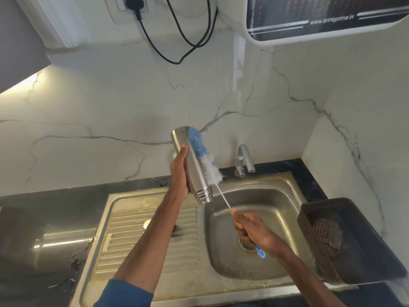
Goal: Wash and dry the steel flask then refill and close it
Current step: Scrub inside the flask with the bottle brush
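— Blue sleeve [124,293] at the near edge, on the left arm. Under that arm lies the ribbed steel drainboard [150,229], dull and streaked.
— And the hands?
— Well apart. Over the rounded basin [276,258] the right hand [250,229] has its fingers curled round the thin white wire handle [223,198] of a bottle brush. A blue loop [260,253] pokes out under the fist, just above the round drain [244,245].
— Where's the bottle?
— In the air above the back-left rim of the basin. It's the steel flask [194,167], a brushed-metal cylinder, tilted, flat base up and threaded neck pointing down at the sink. The left hand [180,173] wraps it from the left side, thumb lying up along the body.
— Brush inside it?
— Outside. The fluffy bristles [199,147], blue at the upper end and white lower down, lie against the flask's right flank.
— Anything on the right?
— A dark perforated plastic basket [358,262] on the black stone bench [44,229], with a checked cloth [327,235] in it.
— Farther back?
— A curved chrome tap [243,159] at the sink's rear rim, then a glossy white marble wall [110,107] with grey veins. High up, a black cable [177,41] loops down from a socket, beside a white appliance [321,18] with a dark panel.
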Tool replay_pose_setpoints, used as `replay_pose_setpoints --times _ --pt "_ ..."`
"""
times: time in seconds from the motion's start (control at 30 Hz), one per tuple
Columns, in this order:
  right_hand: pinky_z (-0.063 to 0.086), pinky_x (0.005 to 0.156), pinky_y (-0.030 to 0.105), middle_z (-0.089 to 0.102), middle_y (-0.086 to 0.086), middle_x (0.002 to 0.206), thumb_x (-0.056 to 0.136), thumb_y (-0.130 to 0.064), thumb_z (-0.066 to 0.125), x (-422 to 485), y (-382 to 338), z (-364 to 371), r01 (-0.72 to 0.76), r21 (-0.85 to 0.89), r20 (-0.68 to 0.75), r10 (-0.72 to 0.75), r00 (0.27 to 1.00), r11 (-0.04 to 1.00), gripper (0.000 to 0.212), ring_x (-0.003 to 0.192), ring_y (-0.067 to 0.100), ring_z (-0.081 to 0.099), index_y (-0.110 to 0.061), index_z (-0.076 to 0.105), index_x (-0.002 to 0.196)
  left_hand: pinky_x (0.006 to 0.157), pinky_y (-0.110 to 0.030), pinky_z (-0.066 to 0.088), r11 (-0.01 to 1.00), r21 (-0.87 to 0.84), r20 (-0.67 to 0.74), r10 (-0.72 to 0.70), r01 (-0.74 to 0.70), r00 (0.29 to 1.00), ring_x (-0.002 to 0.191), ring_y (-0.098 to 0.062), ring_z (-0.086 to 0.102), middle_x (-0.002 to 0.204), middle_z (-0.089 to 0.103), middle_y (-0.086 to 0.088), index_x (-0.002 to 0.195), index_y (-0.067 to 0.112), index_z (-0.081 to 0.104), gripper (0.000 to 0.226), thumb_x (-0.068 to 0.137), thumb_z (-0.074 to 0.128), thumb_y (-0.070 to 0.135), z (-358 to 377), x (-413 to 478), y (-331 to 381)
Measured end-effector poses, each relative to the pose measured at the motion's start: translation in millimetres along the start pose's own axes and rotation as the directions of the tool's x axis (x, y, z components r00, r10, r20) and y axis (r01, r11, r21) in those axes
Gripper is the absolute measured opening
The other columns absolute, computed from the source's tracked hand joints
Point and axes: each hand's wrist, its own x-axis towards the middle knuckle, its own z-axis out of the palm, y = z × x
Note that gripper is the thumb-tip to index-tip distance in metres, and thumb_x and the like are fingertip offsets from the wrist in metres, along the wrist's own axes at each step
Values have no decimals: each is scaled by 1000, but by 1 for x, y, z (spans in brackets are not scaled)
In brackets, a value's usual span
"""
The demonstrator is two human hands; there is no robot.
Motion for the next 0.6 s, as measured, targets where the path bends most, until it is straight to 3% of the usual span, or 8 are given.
replay_pose_setpoints --times 0.13,0.23,0.37,0.5,0.6 --pt "11 46 22 22 0 56 89 -70 57 -12 22 -2 -20 29 0 20 1000 999 55 44 8 20 -26 42 59 83 -48 60 1000 -3 31 6 -6 999 89 -35 71 102 72 -20 127 9 66 59 95 61 59 0 -7 8" --pt "11 46 20 22 0 57 98 -65 54 -5 6 -1 -16 48 -19 17 1000 999 57 42 7 19 -26 41 59 91 -55 54 1000 -28 47 0 2 999 95 -40 66 108 69 -25 129 3 65 64 96 57 57 6 -14 7" --pt "14 42 20 25 -2 58 106 -51 45 14 -37 1 55 -22 -33 -56 998 998 51 43 10 19 -23 39 64 75 -40 61 1000 14 56 3 -4 998 84 -33 70 104 70 -21 130 1 64 61 98 57 53 14 -19 3" --pt "15 42 21 25 -1 59 106 -52 45 29 -53 3 67 -49 -35 -69 997 997 52 46 11 18 -24 38 63 64 -36 62 997 76 138 -45 35 989 70 -27 72 88 75 -15 113 9 67 48 102 53 53 17 -20 5" --pt "14 42 20 25 -1 60 105 -53 46 21 -39 6 40 -7 -15 -40 999 999 51 44 11 19 -24 38 64 68 -38 63 999 41 123 -13 8 992 80 -28 75 99 76 -15 123 10 65 50 99 60 53 9 -15 9"
